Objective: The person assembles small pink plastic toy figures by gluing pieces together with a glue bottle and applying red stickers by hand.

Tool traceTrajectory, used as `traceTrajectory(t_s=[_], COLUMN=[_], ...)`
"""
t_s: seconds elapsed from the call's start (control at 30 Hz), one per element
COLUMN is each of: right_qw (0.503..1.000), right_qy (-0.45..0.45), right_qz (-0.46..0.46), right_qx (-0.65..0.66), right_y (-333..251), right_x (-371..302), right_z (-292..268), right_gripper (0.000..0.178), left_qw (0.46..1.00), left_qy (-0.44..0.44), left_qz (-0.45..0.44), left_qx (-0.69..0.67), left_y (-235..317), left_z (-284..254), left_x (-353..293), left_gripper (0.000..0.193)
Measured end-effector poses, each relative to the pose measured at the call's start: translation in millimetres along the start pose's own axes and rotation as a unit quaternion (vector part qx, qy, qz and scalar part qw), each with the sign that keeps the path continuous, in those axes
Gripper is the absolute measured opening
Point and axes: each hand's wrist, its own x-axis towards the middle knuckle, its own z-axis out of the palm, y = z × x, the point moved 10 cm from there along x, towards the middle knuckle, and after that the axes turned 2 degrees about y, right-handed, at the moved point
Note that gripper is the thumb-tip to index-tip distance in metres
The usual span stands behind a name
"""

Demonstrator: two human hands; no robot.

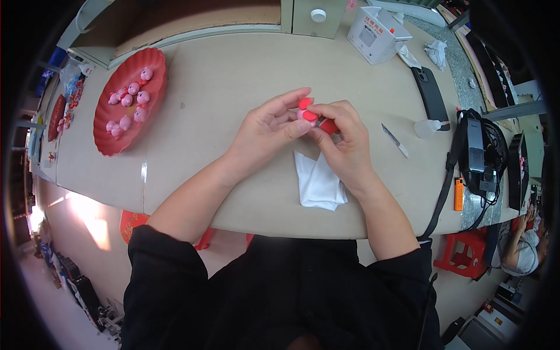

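Note:
A small pink figurine with red, rounded feet (310,115) is held up between both hands above the table. My left hand (271,119) is closed on it from the left, with the thumb along its lower side. From the right, my right hand (344,128) pinches the same figurine with thumb and forefinger. Another red piece (329,126) shows just under the right fingers; whether it is gripped or lies behind them I cannot tell. Below the hands lies a folded white cloth (318,184). Several similar pink figurines (140,99) rest in a red scalloped tray (156,70) at left.
To the right lie a small knife (395,140), a white squeeze bottle (429,128) and a black phone (430,96). A white box (373,41) stands at the back right. Farther right are a black bag (490,149) and an orange lighter (459,194). Another person (525,251) sits at the right edge.

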Motion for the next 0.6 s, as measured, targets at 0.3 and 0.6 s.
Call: traceTrajectory(t_s=[0.3,0.6], right_qw=[0.911,0.889], right_qy=[-0.097,-0.113], right_qz=[0.288,0.305], right_qx=[0.278,0.323], right_y=[39,39], right_x=[-13,-14], right_z=[28,32], right_gripper=[0.035,0.031], left_qw=[0.985,0.961], left_qy=[-0.004,-0.031], left_qz=[0.081,0.144], left_qx=[0.151,0.233], left_y=[5,14], left_z=[-4,4], left_x=[0,-2], left_gripper=[0.037,0.045])
